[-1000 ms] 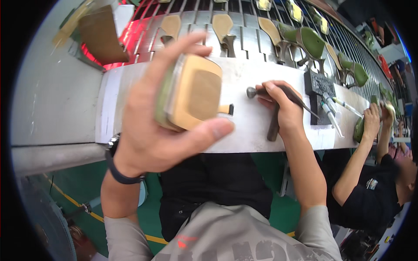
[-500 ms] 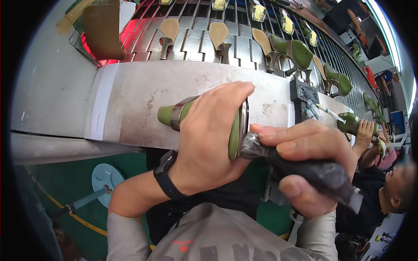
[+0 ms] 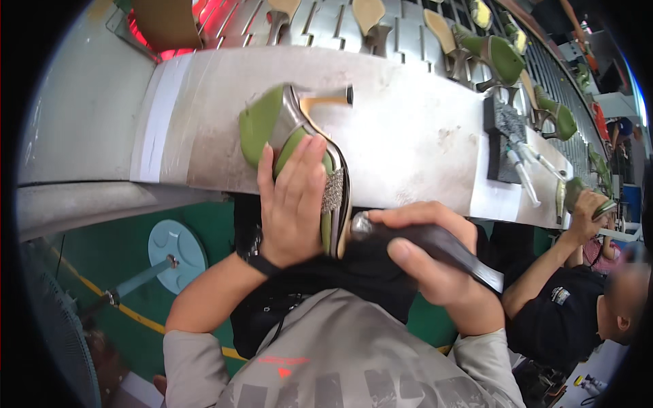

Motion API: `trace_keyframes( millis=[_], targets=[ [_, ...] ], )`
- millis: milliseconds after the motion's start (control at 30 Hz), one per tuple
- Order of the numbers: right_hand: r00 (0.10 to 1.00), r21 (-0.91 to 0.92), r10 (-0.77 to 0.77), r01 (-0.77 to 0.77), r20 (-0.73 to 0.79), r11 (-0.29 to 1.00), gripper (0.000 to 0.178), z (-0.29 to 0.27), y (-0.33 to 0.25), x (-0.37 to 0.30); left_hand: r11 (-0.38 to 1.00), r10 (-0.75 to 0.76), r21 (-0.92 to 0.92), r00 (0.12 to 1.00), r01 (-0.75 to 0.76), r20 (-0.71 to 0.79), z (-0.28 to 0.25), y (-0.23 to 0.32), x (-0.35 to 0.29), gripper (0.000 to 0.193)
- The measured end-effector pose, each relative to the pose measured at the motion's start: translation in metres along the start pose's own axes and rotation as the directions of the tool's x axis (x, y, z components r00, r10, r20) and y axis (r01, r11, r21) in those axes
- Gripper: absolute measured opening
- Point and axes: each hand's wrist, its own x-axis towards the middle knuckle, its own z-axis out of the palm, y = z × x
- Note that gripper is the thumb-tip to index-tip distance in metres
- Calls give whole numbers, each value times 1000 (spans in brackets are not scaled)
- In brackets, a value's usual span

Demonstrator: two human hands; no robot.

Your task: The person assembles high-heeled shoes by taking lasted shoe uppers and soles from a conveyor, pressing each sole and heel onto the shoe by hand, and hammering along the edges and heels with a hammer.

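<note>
The green high-heeled shoe (image 3: pixel 262 129) is lying on its side across the near edge of the table (image 3: pixel 408 136), left of its middle, its back over the tabletop and its toe reaching past the edge toward your lap; whether it is resting or lifted, you cannot tell. Its heel (image 3: pixel 325 98) is pointing right, and a glittering band (image 3: pixel 332 194) is crossing its front. Your left hand (image 3: pixel 292 204) is clasping the upper, fingers laid along it, thumb hidden. Your right hand (image 3: pixel 442 272) is wrapping around a dark hammer (image 3: pixel 439 243), its rounded head hovering just beside the sole (image 3: pixel 345 204) near the toe; blur is hiding any contact.

As for progress, heel, band and sole are already in place, so the shoe is looking largely assembled; the work at the sole's edge is seemingly underway, how much is left being impossible to tell.

Near the table's right end, syringes (image 3: pixel 522 178) are leaning by a black block (image 3: pixel 500 136). Beyond the far edge, more shoes (image 3: pixel 507 61) are standing on a slatted conveyor (image 3: pixel 326 27). To your right, a co-worker's hand (image 3: pixel 586 214) is holding another shoe.
</note>
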Motion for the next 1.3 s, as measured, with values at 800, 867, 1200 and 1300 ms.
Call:
trace_keyframes(
  millis=[800,867,1200,1300],
  targets=[
    [979,-51,140,-134,145,990,41,-20,10,82,986,2,164,998,9,-67,26,-15,-27,65],
    [972,-49,-124,136,197,990,39,-19,23,77,985,7,175,996,9,-92,28,-15,-27,64],
    [951,-45,-212,228,226,973,41,-8,30,39,986,12,168,997,1,-73,27,-18,-30,43],
    [919,-37,-287,308,272,951,39,-3,33,26,989,-24,144,993,40,-112,29,-12,-27,43]
  ],
)
